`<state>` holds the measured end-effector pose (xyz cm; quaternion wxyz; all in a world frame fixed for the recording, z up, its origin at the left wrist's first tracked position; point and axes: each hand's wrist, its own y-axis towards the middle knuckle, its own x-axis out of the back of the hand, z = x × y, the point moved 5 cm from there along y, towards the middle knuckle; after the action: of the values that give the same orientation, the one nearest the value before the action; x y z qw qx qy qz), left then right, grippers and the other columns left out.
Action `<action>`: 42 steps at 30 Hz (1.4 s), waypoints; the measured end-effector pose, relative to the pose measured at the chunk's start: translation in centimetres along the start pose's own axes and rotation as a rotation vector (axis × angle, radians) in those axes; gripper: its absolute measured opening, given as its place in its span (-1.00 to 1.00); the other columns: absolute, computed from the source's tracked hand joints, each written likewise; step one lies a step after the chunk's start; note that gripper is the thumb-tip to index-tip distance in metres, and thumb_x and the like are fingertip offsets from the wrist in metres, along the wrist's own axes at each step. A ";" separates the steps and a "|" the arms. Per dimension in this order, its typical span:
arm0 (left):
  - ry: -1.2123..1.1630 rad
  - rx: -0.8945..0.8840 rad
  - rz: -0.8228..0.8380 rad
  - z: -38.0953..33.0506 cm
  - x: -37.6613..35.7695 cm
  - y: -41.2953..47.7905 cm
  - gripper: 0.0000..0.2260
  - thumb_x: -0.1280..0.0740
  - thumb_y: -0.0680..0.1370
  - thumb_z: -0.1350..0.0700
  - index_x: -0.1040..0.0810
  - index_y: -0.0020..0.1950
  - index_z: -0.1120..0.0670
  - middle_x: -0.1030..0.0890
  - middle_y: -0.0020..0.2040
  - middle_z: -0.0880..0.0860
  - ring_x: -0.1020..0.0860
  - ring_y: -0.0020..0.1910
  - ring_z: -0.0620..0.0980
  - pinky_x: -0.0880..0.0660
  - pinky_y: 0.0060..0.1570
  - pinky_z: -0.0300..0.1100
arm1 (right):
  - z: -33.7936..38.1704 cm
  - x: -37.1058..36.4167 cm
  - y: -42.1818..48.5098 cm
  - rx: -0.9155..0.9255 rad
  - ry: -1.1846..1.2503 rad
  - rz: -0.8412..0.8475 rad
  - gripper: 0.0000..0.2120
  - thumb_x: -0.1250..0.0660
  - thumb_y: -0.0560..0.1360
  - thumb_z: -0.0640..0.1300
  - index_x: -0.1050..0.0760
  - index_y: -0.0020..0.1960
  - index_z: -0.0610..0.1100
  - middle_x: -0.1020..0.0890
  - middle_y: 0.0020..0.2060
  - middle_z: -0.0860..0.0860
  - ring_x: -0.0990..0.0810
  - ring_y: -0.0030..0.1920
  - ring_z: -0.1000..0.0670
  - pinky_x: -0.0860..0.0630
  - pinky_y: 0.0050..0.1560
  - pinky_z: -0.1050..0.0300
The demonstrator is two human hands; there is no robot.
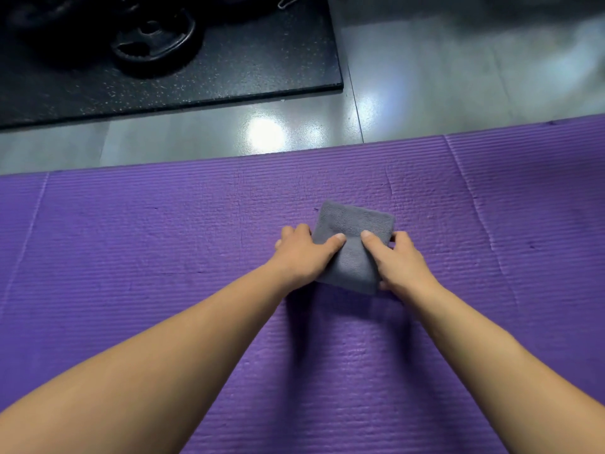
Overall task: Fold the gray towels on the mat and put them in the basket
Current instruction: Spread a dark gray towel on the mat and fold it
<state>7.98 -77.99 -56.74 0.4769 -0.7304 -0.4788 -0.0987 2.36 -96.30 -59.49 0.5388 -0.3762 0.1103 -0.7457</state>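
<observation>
Towel (352, 224), folded small on mat (163, 257), long axis pointing forward, flanked by left hand (304, 255) and right hand (404, 262), each pinching a side edge, thumb on top.

No legible text, label, brand, number or sign in view. Gray towel (352, 247) and purple mat (163, 257): plain surfaces. Weight plate (154, 37): too dark and blurred to read.
</observation>
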 end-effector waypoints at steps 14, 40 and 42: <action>-0.409 0.094 0.054 0.6 -0.4 -1.3 -0.25 -0.45 0.18 -0.42 -0.45 0.15 0.06 -0.62 0.11 0.03 -0.63 0.05 0.01 -0.58 0.11 -0.01 | 0.6 -0.3 -1.4 0.084 0.206 0.044 -0.51 -0.42 0.44 0.30 -0.54 0.14 -0.05 -0.68 0.04 -0.01 -0.67 0.02 0.02 -0.60 0.14 -0.05; -0.936 0.147 -0.160 11.0 15.3 -12.8 -0.71 -0.42 0.56 -0.14 -0.42 -0.04 0.03 -0.55 -0.08 -0.02 -0.53 -0.14 -0.08 -0.47 -0.11 -0.10 | 14.6 -9.7 -19.3 0.483 -0.170 0.290 -0.32 -0.18 0.61 0.06 0.14 0.49 0.52 -0.41 0.33 0.48 -0.51 0.29 0.25 -0.36 0.31 0.32; -0.951 0.167 -0.176 11.5 18.8 -16.5 -0.68 -0.43 0.54 -0.18 -0.43 -0.04 0.02 -0.56 -0.08 -0.02 -0.53 -0.13 -0.08 -0.47 -0.08 -0.07 | 18.1 -10.0 -23.4 0.525 -0.202 0.345 -0.35 -0.18 0.67 -0.06 0.08 0.53 0.44 -0.27 0.32 0.61 -0.36 0.32 0.46 -0.25 0.28 0.51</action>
<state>1.10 -56.07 -41.49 0.2519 -0.6106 -0.7098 0.2446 -0.82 -73.85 -38.01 0.7439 -0.2723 -0.0774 -0.6053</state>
